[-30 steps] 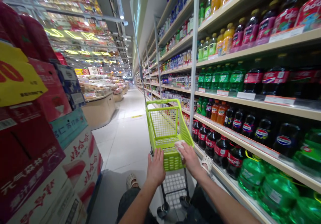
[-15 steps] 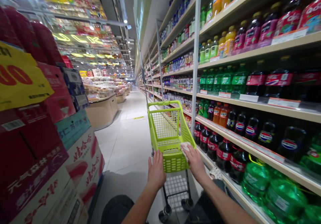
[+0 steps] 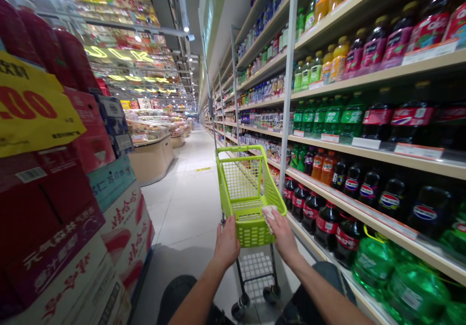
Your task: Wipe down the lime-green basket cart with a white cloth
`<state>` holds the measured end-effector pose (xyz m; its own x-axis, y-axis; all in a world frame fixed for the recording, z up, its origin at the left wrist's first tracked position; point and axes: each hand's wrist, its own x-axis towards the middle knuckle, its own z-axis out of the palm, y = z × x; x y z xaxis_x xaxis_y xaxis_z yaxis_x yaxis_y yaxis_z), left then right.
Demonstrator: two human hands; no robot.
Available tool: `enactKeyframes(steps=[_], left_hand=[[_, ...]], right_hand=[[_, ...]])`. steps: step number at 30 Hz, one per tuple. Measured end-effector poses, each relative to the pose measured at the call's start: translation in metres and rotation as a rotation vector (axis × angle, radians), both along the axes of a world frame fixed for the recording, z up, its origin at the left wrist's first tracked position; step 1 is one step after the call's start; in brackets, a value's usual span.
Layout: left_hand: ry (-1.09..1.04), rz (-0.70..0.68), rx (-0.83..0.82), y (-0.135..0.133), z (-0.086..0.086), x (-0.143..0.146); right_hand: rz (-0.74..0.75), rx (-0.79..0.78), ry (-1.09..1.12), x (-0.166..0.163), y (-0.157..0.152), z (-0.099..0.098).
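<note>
A lime-green shopping cart point(image 3: 251, 232) with an open-grid basket stands upright right in front of me. At the near left corner of its basket, my left hand point(image 3: 227, 242) is closed on the side, fingers together and thumb side toward the basket. A crumpled white cloth or tissue point(image 3: 268, 213) is pressed on the near right rim under my right hand point(image 3: 284, 236), which is closed on it. Part of the cloth sticks out past the fingertips on the basket side. The basket's grid floor shows through the opening.
Shelves of bottled drinks point(image 3: 367, 189) run along the right, with large green bottles point(image 3: 411, 286) at the bottom. Stacked drink cartons point(image 3: 51, 208) rise close on my left. A tiled aisle point(image 3: 182, 189) leads ahead past a rounded display counter point(image 3: 151, 160).
The scene has shifted slightly right in view. My left hand's fingers, more spread before, are now closer together on the cart's corner. My right hand stays on the rim with the white cloth.
</note>
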<state>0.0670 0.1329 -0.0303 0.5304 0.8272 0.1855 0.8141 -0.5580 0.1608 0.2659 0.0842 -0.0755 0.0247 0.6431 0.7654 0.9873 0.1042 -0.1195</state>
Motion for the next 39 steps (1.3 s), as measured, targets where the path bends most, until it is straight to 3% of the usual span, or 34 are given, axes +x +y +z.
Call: enactKeyframes(steps=[5, 7, 12, 19, 24, 31, 36, 39], left_hand=[[0.054, -0.023, 0.044, 0.001, -0.005, -0.001], [0.047, -0.018, 0.049, 0.001, -0.004, -0.001], [0.064, -0.036, 0.074, -0.003, -0.003, 0.007], [0.170, -0.105, 0.108, -0.001, -0.001, 0.010], [0.175, -0.074, 0.077, 0.000, 0.001, 0.010], [0.193, -0.067, 0.079, 0.000, 0.003, 0.009], [0.189, -0.080, 0.032, 0.001, 0.008, 0.006], [0.148, -0.107, 0.020, 0.005, 0.014, 0.006]], right_hand=[[0.150, -0.013, -0.113, -0.048, 0.022, -0.001], [0.122, -0.023, -0.113, -0.034, 0.021, 0.002], [-0.150, -0.021, 0.032, 0.032, -0.005, 0.005], [0.082, -0.043, -0.053, 0.001, 0.001, -0.002], [-0.189, 0.031, 0.107, 0.042, -0.009, 0.006], [0.109, -0.072, -0.045, -0.009, 0.008, 0.006], [-0.059, -0.033, 0.052, 0.018, 0.005, 0.006], [-0.058, -0.074, 0.045, 0.022, 0.001, -0.001]])
